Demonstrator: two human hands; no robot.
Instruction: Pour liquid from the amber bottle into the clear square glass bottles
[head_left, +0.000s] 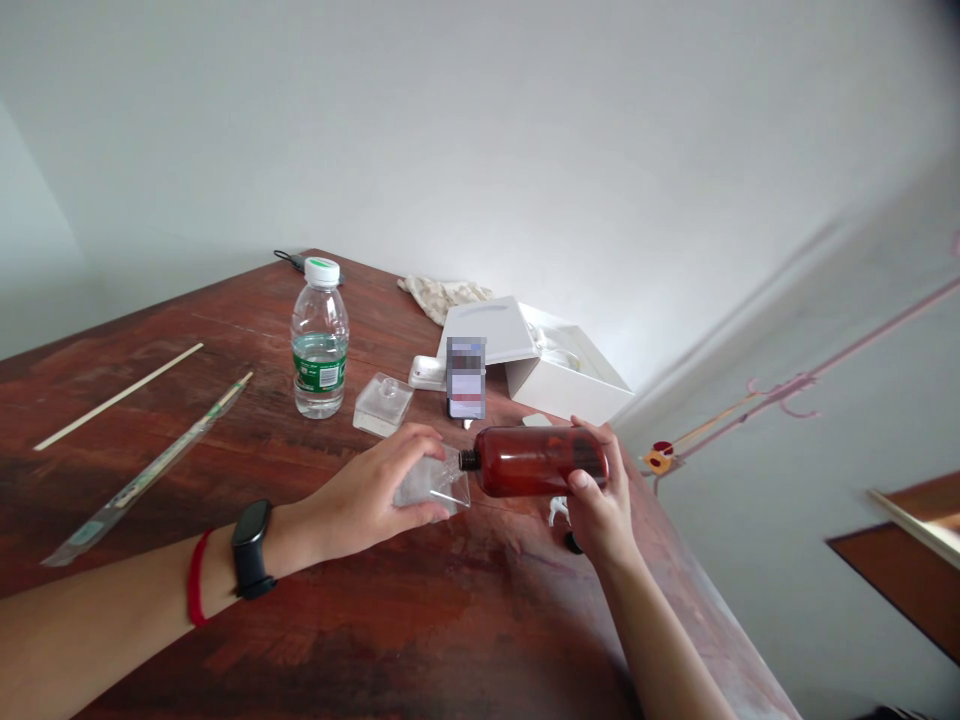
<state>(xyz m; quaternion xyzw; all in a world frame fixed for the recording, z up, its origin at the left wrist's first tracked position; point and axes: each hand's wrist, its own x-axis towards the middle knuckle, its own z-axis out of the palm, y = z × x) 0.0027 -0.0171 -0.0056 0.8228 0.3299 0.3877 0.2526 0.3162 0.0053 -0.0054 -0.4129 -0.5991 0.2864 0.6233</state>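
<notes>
Left hand (364, 495) curls around a clear square glass bottle (435, 485); right hand (596, 510) wraps a smooth amber cylindrical bottle (532, 462), held tilted, narrow neck just beside it.

The left forearm (97, 640) and right forearm (660, 640) are bare, with no fabric showing down to the wrists. A black smartwatch (251, 548), with a dark rounded-rectangular face and a matching black strap, circles the left wrist. Just beside it, further up the forearm, sits a thin red cord bracelet (196, 578). The left hand (367, 490) and right hand (600, 500) are bare, and the right thumb (577, 480) shows a short nail.
</notes>
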